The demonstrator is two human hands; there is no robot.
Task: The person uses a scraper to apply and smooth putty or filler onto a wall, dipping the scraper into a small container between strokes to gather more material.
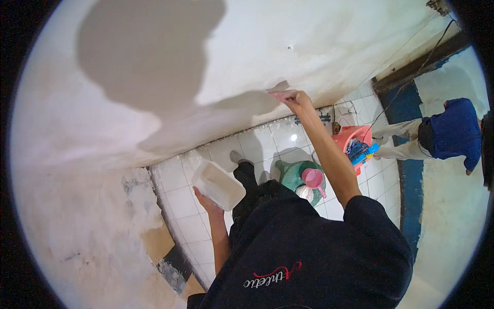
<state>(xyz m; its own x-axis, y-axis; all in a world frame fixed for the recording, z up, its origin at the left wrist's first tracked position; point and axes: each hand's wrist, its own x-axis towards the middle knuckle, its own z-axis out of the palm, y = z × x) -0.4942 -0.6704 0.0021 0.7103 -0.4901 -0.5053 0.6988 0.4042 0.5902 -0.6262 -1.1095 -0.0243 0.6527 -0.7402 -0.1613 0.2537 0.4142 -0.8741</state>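
My right hand point(291, 97) is stretched out and pressed against the white plastered wall point(267, 41), closed on a small flat pale tool point(280, 91) held at the wall's surface. My left hand point(207, 198) is held low by my body and grips a white rectangular plastic tub point(218, 184) from below, tilted. My dark trouser leg and shoe stand on the white tiled floor point(180, 201) under both hands.
A green bucket point(293, 175) with a pink scoop point(313, 178) and a pink basket point(355, 139) holding blue items sit on the tiles near my feet. Another person in a blue top point(453, 131) bends over at right by a blue-painted strip. Rough bare plaster lies lower left.
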